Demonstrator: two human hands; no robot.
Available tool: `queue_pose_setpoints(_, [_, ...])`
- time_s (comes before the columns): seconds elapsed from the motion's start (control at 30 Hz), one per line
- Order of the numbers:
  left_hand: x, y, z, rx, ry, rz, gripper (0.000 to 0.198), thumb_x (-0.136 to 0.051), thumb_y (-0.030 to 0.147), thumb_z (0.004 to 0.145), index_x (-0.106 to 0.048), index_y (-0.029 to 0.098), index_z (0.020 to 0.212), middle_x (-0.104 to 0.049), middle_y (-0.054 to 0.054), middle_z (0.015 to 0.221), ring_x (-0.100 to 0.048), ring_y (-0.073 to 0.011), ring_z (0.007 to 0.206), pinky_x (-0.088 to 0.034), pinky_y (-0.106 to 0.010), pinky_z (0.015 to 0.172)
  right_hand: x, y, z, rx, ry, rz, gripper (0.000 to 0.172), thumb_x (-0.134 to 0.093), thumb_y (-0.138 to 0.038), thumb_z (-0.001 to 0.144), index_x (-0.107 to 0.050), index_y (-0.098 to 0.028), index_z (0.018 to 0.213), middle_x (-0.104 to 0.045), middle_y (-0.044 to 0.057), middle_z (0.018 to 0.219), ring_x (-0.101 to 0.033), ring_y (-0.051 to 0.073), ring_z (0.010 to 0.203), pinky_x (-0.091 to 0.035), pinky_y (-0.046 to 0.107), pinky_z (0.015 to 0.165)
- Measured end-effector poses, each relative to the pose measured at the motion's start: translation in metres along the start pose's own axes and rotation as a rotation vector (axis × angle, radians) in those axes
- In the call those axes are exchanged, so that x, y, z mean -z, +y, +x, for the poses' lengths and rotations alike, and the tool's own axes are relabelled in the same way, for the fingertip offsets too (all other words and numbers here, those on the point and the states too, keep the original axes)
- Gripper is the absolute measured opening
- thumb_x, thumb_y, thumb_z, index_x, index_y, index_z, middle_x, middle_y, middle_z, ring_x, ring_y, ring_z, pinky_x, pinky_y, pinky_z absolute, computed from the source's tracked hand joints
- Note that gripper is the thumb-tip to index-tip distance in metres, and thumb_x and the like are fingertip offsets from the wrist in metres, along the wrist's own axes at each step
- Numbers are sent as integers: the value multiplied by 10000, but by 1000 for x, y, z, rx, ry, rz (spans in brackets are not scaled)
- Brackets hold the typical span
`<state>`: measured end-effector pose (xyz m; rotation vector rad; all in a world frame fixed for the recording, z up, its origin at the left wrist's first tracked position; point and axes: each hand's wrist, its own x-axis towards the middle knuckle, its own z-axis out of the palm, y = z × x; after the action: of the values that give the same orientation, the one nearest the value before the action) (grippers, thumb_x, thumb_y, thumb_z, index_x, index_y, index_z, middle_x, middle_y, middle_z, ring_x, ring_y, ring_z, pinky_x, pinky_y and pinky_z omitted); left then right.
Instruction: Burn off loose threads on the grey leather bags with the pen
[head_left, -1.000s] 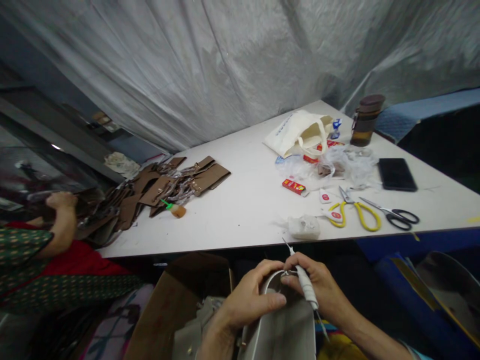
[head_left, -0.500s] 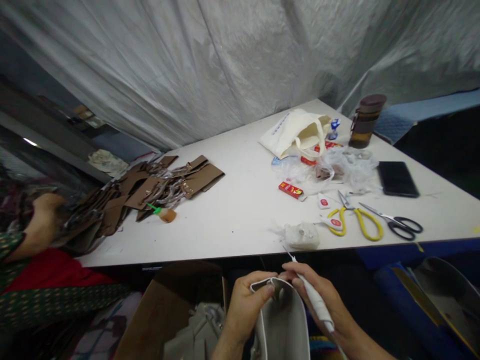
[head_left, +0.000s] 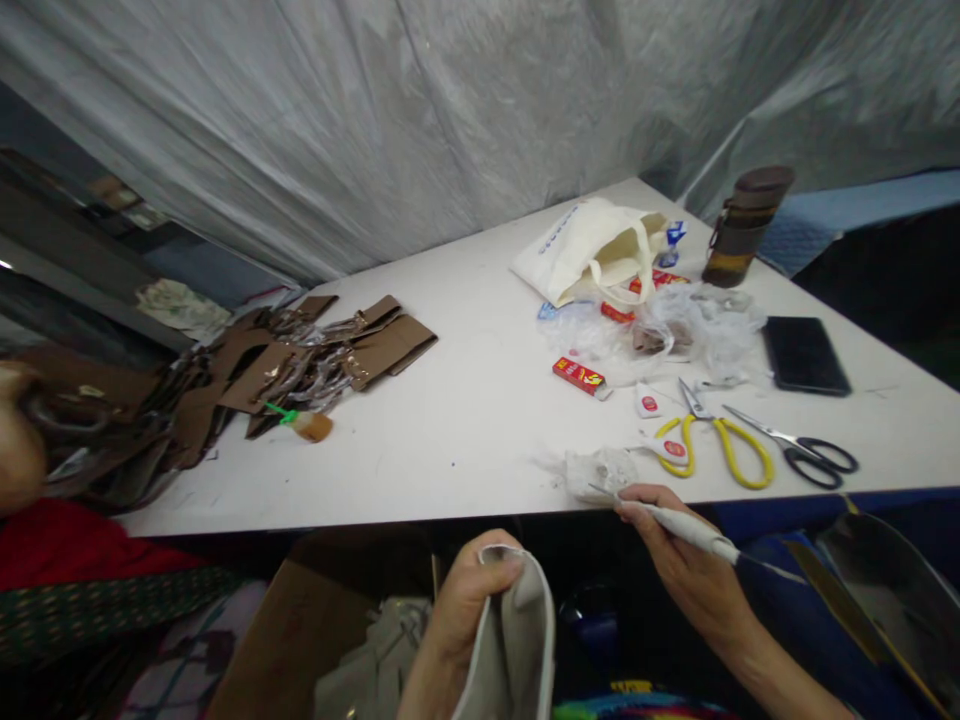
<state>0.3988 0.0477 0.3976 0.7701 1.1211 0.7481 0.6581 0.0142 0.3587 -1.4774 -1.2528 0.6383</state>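
Head view, change: half a second ago both hands met at the bag's rim; now the right hand point(head_left: 690, 575) is well apart from it, out to the right at the table's front edge, taking the awl-like tool point(head_left: 694, 532) along.
Left hand: this hand point(head_left: 463, 602) has stayed on the bag, its thumb inside the rim and its fingers outside, pinching the wall.
Right hand grip: thumb and fingers close around the tool's white handle, near the tip.
Awl-like tool: it slants, its thin metal tip pointing left and a slim shaft trailing from the handle's rear; the tip overlaps the white lump point(head_left: 600, 470) in view, and whether they touch I cannot tell.
Grey bag: the bag point(head_left: 529, 625) is below the table's front edge, right of the cardboard box point(head_left: 259, 625); its mouth gapes upward, narrower than before, with a pale edge around smooth grey walls, its lower part cut off by the frame.
White table: on the table point(head_left: 450, 420), yellow-handled scissors point(head_left: 731, 455) and black-handled scissors point(head_left: 814, 455) lie near the right hand.
Co-worker: at the far left, a blurred hand point(head_left: 19, 450) is now partly out of frame.
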Motion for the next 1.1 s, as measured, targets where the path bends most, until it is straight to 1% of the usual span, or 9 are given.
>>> queue_pose_setpoints(0.1, [-45, -31, 9, 65, 73, 104, 244, -877, 307, 596, -708, 150, 675, -592, -3, 575, -484, -128, 546, -343, -260, 545, -5, 1, 5, 100, -12, -64, 236, -586, -437, 1036, -699, -230, 1038, -752, 59, 946, -716, 235, 864, -586, 355, 845])
queue_pose_setpoints(0.2, [-70, -45, 11, 102, 96, 149, 210, -856, 264, 576, -715, 129, 652, -599, -2, 581, -489, -129, 573, -351, -266, 579, -8, 3, 8, 200, -26, -128, 220, -559, -397, 1054, -688, -220, 1031, -757, 73, 935, -723, 239, 865, -584, 370, 838])
queue_pose_setpoints(0.27, [-73, -46, 11, 134, 89, 123, 226, -861, 273, 564, -719, 124, 657, -607, 0, 585, -492, -131, 574, -353, -267, 585, -9, 4, 10, 241, -27, -161, 210, -547, -376, 1061, -680, -217, 1032, -757, 72, 928, -726, 235, 859, -585, 367, 820])
queue_pose_setpoints(0.37, [-65, -41, 12, 145, 70, 108, 239, -866, 288, 576, -734, 124, 688, -621, 2, 594, -500, -132, 579, -360, -266, 597, -10, 6, 12, 278, -33, -203, 206, -537, -360, 1064, -680, -214, 1036, -755, 73, 924, -729, 234, 857, -589, 366, 815])
queue_pose_setpoints(0.5, [-56, -35, 14, 132, 56, 181, 213, -850, 264, 598, -737, 125, 714, -625, 5, 605, -505, -134, 601, -370, -263, 617, -12, 7, 15, 318, -41, -249, 216, -524, -349, 1071, -680, -201, 1054, -758, 87, 940, -730, 240, 878, -584, 377, 833])
queue_pose_setpoints(0.67, [-55, -31, 15, 121, 59, 266, 185, -804, 248, 607, -735, 123, 725, -632, 0, 623, -509, -144, 619, -379, -267, 620, -14, 5, 18, 330, -61, -309, 254, -517, -365, 1078, -692, -189, 1024, -747, 91, 898, -719, 242, 844, -570, 379, 814])
queue_pose_setpoints(0.8, [-55, -26, 13, 97, 73, 319, 171, -792, 251, 625, -747, 126, 733, -644, -8, 632, -520, -152, 625, -383, -271, 623, -12, 4, 16, 260, -76, -256, 254, -535, -393, 1067, -700, -204, 1028, -748, 91, 926, -713, 249, 861, -559, 381, 821])
queue_pose_setpoints(0.93, [-58, -20, 10, 114, 64, 351, 157, -795, 248, 642, -763, 130, 741, -644, -9, 628, -520, -154, 618, -379, -272, 609, -5, -1, 11, 41, -64, -3, 271, -546, -442, 1055, -685, -220, 987, -723, 57, 872, -683, 216, 807, -550, 326, 749])
queue_pose_setpoints(1.1, [-63, -18, 9, 122, 40, 409, 146, -776, 237, 651, -776, 127, 747, -652, -16, 645, -523, -161, 645, -379, -267, 604, 2, -6, 3, -241, -276, 357, 444, -510, -539, 1052, -661, -195, 817, -626, 11, 667, -594, 156, 602, -491, 248, 560])
